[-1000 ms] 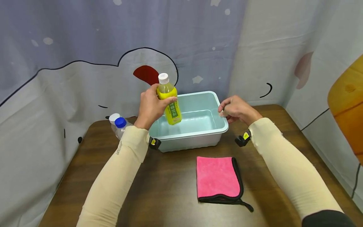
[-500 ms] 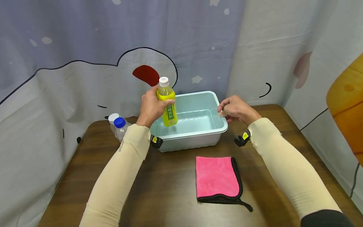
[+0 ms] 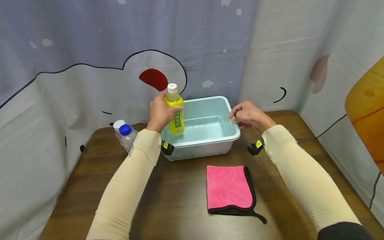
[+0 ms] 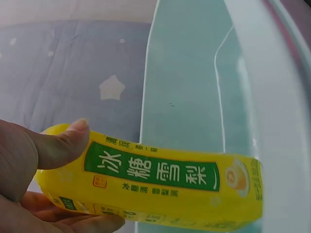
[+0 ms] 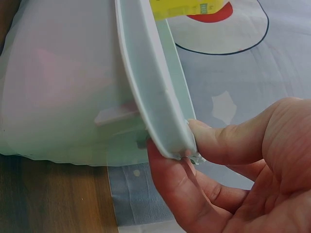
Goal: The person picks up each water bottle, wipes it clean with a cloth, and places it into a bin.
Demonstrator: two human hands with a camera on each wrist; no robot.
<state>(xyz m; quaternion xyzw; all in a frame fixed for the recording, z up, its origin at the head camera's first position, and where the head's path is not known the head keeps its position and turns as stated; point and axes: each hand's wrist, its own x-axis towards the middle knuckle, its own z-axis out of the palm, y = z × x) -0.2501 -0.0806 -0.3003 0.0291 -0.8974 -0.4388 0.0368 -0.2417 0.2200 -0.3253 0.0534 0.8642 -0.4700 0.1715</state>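
My left hand (image 3: 162, 111) grips a yellow drink bottle (image 3: 177, 121) with a white cap and a green label panel. In the head view the bottle stands nearly upright inside the left end of a pale blue-green plastic basin (image 3: 207, 142). Thumb and fingers wrap its upper part in the left wrist view, where the bottle (image 4: 160, 182) lies across the picture. At the basin's right side, my right hand (image 3: 249, 115) pinches the rim. The right wrist view shows the thumb over the rim (image 5: 163, 97) and the forefinger beneath it.
Left of the basin stand two clear bottles, one with a blue cap (image 3: 125, 129), the other with a white cap (image 3: 118, 124). A folded pink cloth (image 3: 229, 188) with black edging lies in front on the wooden table (image 3: 168, 206). A printed curtain (image 3: 216, 50) hangs behind.
My left hand has lowered the yellow bottle a little and shifted it left within the basin, bringing it more upright. The right hand keeps its pinch on the rim.
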